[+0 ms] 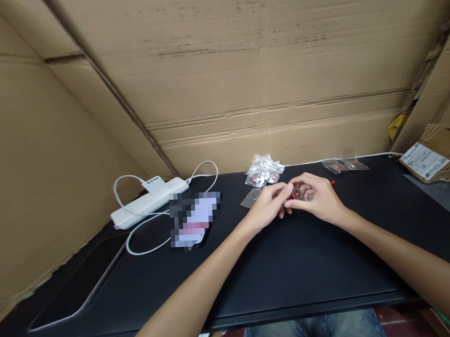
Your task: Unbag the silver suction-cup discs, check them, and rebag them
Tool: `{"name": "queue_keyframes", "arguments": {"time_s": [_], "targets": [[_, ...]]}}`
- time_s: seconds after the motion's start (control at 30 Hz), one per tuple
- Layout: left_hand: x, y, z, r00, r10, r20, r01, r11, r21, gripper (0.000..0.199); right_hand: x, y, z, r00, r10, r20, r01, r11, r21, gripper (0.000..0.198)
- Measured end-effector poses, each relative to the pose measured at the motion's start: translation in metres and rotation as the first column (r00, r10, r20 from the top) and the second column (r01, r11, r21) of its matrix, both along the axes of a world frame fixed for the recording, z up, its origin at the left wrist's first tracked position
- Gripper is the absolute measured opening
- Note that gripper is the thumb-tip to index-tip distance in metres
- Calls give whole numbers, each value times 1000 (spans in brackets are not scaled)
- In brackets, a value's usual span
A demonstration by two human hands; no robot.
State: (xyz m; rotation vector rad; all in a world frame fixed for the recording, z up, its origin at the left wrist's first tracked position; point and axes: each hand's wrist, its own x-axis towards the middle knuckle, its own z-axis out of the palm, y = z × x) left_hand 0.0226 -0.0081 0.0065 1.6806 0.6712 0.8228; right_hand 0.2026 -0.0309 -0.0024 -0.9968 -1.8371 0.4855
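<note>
Looks like the step in hand is careful handling: a small round piece (296, 193), clear-ish with red on it, is held between both hands over the black desk (289, 270). The left hand (273, 201) has its fingers pinched in on one side, the right hand (317, 194) has its fingers curled round the other, so not much gap in either grip. The hands cover most of it, so honestly I can't tell what it is. I'd say the next move calls for a light, steady pinch, since the piece is little and probably slick. Elsewhere, there's a dark tablet-like slab (81, 281) front left, then a phone (195, 222) with a pixelated screen, and a white power strip (148, 204) past that. A flat clear bag (250, 198) sits just beside the left hand, with a pile of shiny packets (264, 170) beyond, and a labelled cardboard box (429, 159) far right. Big cardboard panels (251, 78) wall off the back.
</note>
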Motion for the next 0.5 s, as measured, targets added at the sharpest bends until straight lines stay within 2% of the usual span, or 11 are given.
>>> {"name": "queue_keyframes", "arguments": {"time_s": [0.1, 0.2, 0.27, 0.33, 0.4, 0.47, 0.5], "targets": [[1, -2, -1, 997, 20, -70, -19, 1000, 19, 33, -1, -1, 2, 996, -9, 89, 6, 999, 35, 40], [1, -2, -4, 985, 87, -152, -83, 996, 35, 31, -1, 4, 3, 997, 39, 65, -36, 999, -40, 43], [2, -1, -5, 972, 145, -187, -129, 987, 96, 31, 6, 12, 5, 999, 30, -14, -31, 992, -118, 36], [2, 0, -6, 949, 234, -213, -187, 957, 220, 30, 23, 23, 6, 998, -62, -10, 60, 990, -130, 28], [1, 1, -6, 916, 322, -240, -226, 908, 353, 29, 48, 35, 6, 968, -180, 173, 194, 979, -67, 17], [0, 2, -7, 888, 363, -281, -221, 874, 432, 27, 76, 45, 4, 866, -261, 426, 292, 956, -6, 16], [0, 1, -8, 881, 363, -305, -206, 872, 444, 26, 88, 50, 1, 816, -262, 515, 317, 948, -21, 17]]}}
